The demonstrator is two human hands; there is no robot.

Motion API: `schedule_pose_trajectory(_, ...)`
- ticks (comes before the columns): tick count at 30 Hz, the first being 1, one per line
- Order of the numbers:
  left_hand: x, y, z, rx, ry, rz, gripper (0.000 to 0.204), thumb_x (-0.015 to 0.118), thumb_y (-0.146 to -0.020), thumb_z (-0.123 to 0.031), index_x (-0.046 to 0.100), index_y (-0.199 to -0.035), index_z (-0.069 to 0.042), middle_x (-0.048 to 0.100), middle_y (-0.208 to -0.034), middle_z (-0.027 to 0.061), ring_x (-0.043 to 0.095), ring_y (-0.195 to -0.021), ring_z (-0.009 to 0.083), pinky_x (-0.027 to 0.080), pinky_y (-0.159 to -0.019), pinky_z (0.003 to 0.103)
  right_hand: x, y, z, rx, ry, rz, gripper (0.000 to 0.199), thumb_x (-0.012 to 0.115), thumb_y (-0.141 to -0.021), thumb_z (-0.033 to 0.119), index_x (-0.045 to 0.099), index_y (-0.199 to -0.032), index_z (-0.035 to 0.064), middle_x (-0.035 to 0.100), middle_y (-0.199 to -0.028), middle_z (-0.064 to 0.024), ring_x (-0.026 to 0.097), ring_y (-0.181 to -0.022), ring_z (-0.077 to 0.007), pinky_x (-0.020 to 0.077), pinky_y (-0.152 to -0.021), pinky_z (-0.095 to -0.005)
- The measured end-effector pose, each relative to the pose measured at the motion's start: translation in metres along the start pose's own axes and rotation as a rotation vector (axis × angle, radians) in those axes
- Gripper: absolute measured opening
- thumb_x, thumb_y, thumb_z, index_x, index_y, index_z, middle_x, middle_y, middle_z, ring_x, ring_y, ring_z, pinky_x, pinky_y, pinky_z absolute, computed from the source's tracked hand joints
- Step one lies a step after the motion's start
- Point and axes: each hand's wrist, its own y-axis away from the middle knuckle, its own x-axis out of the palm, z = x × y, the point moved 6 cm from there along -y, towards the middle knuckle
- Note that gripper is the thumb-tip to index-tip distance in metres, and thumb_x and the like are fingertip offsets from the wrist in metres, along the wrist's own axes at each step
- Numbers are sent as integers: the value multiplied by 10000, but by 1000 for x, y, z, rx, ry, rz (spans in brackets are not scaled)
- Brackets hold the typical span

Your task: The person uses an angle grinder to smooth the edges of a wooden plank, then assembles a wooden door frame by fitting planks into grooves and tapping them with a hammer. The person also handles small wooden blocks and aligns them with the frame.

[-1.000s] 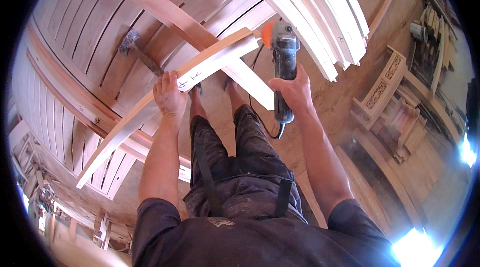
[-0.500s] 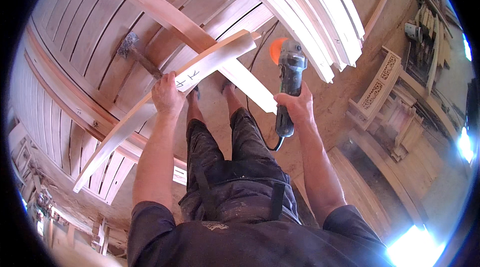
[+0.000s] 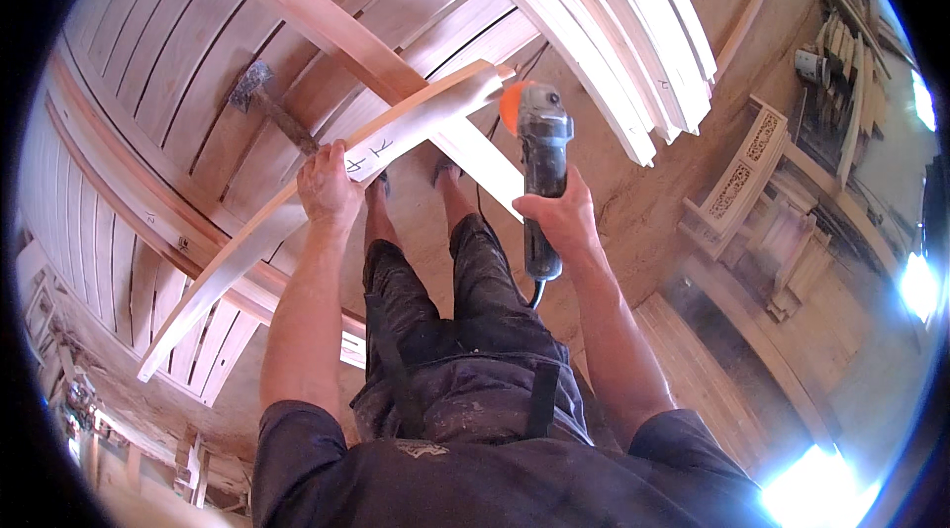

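My left hand grips a long curved wooden board with dark pencil marks on its face. My right hand is wrapped round the body of a grey angle grinder fitted with an orange disc. The disc is close to the far right end of the board; whether they touch I cannot tell. Behind my left hand, a hammer with a worn head lies on the slatted wooden panel.
Several pale curved boards are stacked at the upper right. A wooden beam crosses the panel. At the right lie a carved wooden piece and scrap wood. The grinder's cord hangs near my legs.
My right hand has brought the angle grinder leftward, so its disc is nearer the board's end. The left hand and the board have hardly moved.
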Motion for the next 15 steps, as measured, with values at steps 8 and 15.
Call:
schedule_pose_trajectory(8,-3,-12,7,-47,108,578,477,812,-657,-201,656,-1096,-100,722,-998,135,679,-978,355,543,-848,454,-21,-18,-24,-18,-187,28,555,799,-642,168,589,-1126,-5,620,-878,-77,624,-790,-191,529,-727,-351)
schedule_pose_trajectory(15,2,-1,-4,12,73,813,527,833,-585,-200,674,-1074,-88,719,-1002,159,682,-988,349,548,-870,435,-28,-30,-3,-121,-74,32,565,785,-641,177,584,-1138,-2,621,-909,-78,622,-824,-185,528,-755,-346)
